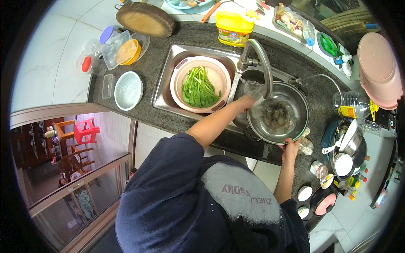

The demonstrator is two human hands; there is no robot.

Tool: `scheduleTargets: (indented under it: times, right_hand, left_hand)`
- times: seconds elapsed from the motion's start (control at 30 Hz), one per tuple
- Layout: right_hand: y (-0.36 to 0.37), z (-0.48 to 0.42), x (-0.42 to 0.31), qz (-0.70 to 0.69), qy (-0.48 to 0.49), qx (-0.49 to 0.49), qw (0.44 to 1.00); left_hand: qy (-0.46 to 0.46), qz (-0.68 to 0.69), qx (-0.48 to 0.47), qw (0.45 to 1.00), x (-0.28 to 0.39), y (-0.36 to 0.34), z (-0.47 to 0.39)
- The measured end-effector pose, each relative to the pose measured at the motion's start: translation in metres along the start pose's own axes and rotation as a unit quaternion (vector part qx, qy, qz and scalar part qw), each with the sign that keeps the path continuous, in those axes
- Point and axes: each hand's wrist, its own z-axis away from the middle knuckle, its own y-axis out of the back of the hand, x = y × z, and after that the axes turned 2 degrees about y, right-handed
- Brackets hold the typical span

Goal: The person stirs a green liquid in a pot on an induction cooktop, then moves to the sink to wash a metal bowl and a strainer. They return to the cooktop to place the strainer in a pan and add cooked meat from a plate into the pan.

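Note:
A wide metal pan (pixel 278 117) with a dark patch in its middle sits tilted over the right basin of the sink. My right hand (pixel 289 150) grips its near rim, thumb on top. At the pan's left side, beneath the curved faucet (pixel 267 63), my left hand (pixel 247 102) is blurred by motion; whether it holds anything is unclear. Crumpled clear plastic (pixel 250 85) lies just behind that hand. In the left basin (pixel 164 76), a pink round tub (pixel 223 71) holds leafy green vegetables (pixel 201 90).
A pale colander (pixel 128 91) and several plastic containers (pixel 109 53) stand left on the dark counter. Behind the sink are a round wooden chopping board (pixel 145 19) and a yellow jug (pixel 234 28). Stacked cookware (pixel 348 148), bowls (pixel 304 193) and a clear bottle (pixel 354 102) crowd the right.

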Motion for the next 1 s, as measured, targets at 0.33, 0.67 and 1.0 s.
scheduleTargets:
  times: [0.33,0.67,1.0]
  right_hand:
    - [-0.048,-0.041,0.014,0.484,0.413,0.063,0.769]
    - [-0.215,-0.063,-0.061,0.14,-0.094,-0.319,0.933]
    - [-0.272,-0.126,-0.124,0.159,0.068,-0.299,0.939]
  left_hand:
    - [0.042,0.174,-0.065,0.982,-0.055,0.055,0.106]
    - [-0.032,0.145,0.064,0.987,-0.076,0.066,0.124]
    - [-0.018,0.191,0.087,0.978,-0.09,0.068,0.14]
